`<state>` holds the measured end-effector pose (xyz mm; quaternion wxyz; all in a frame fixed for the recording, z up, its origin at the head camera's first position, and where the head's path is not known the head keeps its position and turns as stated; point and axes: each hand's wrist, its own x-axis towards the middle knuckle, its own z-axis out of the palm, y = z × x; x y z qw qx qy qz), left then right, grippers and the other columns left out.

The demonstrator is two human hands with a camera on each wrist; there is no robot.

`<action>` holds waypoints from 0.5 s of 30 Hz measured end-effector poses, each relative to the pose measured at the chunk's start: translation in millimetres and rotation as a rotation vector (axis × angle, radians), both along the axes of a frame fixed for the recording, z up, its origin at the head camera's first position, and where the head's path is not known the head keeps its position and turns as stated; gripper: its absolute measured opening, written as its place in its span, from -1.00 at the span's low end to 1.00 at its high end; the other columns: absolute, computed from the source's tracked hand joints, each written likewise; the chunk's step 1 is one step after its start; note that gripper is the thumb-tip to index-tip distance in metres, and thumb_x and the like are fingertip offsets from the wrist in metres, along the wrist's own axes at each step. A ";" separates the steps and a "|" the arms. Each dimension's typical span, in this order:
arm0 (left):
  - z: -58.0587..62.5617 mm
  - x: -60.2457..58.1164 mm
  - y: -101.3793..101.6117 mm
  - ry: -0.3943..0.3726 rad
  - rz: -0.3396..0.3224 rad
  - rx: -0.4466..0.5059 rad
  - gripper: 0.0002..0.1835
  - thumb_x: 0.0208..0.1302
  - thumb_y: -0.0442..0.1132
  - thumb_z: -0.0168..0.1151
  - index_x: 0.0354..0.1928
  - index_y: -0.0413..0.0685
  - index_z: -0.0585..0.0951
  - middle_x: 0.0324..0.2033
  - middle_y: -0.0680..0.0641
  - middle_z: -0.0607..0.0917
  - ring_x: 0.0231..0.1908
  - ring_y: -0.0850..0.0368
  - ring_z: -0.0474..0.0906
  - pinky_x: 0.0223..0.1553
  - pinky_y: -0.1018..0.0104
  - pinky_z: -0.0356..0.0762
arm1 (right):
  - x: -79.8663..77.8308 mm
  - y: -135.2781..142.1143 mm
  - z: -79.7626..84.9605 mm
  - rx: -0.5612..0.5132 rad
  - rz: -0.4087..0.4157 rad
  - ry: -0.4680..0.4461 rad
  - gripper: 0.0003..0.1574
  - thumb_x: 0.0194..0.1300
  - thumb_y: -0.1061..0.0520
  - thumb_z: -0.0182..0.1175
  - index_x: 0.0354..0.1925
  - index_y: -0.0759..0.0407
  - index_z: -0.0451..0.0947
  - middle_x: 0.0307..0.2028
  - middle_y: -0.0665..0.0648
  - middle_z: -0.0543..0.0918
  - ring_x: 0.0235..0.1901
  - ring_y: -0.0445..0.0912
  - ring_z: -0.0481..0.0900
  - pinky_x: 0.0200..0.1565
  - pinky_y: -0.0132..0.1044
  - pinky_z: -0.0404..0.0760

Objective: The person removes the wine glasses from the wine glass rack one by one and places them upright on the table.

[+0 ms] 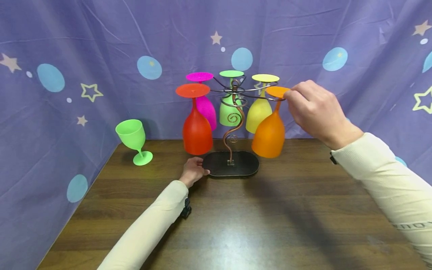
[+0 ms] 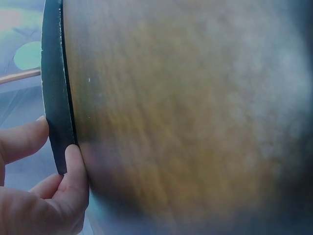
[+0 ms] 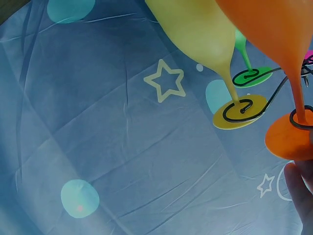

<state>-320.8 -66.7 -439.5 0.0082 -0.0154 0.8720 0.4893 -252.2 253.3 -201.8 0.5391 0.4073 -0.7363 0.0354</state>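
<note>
A wire wine glass rack (image 1: 230,163) with a black oval base and a twisted copper stem stands on the table. My left hand (image 1: 194,171) grips the left end of its base; the left wrist view shows thumb and fingers about the black edge (image 2: 56,93). My right hand (image 1: 312,108) pinches the foot of an orange goblet (image 1: 271,135), which hangs upside down at the right front hook. In the right wrist view that orange foot (image 3: 283,139) lies against a dark wire loop. Upside down in the other hooks are red (image 1: 197,131), magenta (image 1: 206,108), green (image 1: 225,112) and yellow (image 1: 258,114) goblets.
Another green goblet (image 1: 133,137) stands upright at the table's back left. A purple curtain (image 1: 189,33) with stars and dots hangs behind and beside the wooden table (image 1: 219,221). Both sleeves reach in from the front.
</note>
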 end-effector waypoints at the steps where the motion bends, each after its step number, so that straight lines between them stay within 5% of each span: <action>1: 0.5 0.2 0.2 -0.001 0.001 -0.002 -0.40 -0.14 -0.45 0.45 0.06 -0.35 0.54 -0.12 -0.25 0.63 -0.09 -0.10 0.55 -0.05 0.13 0.53 | -0.1 0.5 -0.6 -0.006 -0.002 -0.001 -0.84 0.24 0.40 -0.03 -0.37 0.38 0.51 -0.45 0.25 0.53 -0.47 0.15 0.45 -0.44 -0.03 0.49; 15: 0.2 -0.3 0.7 -0.014 0.001 0.020 -0.41 -0.15 -0.45 0.45 0.05 -0.35 0.54 -0.11 -0.26 0.62 -0.08 -0.11 0.53 -0.01 0.09 0.52 | 7.5 -8.3 2.5 -0.096 0.090 0.084 -0.83 0.25 0.38 0.01 -0.39 0.37 0.55 -0.44 0.26 0.55 -0.46 0.17 0.48 -0.42 0.01 0.50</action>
